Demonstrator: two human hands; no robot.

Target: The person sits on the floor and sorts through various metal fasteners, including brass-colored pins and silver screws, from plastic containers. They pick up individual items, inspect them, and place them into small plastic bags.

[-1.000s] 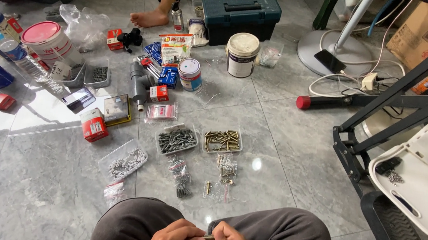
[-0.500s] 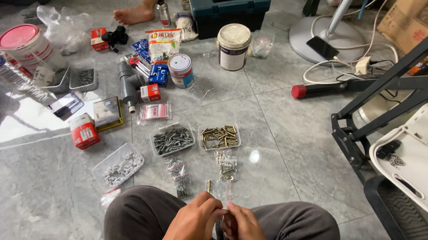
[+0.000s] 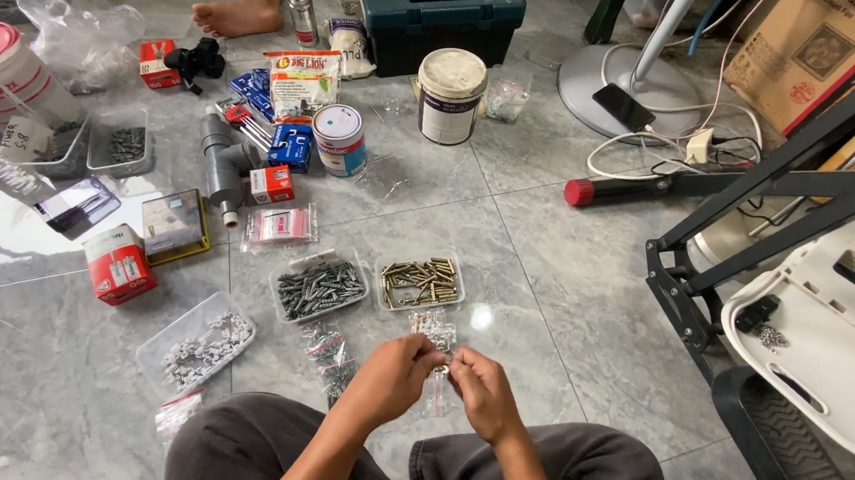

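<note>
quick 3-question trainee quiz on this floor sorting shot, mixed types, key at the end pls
1. True or false: both hands pinch one small clear bag above the lap.
2. Which tray lies nearer the hands: A, the tray of brass-coloured fasteners; B, the tray of white clips?
3. Fill in: the white-lidded tub stands in front of the dark green ____.

Key: 1 true; 2 A; 3 tool case.
</note>
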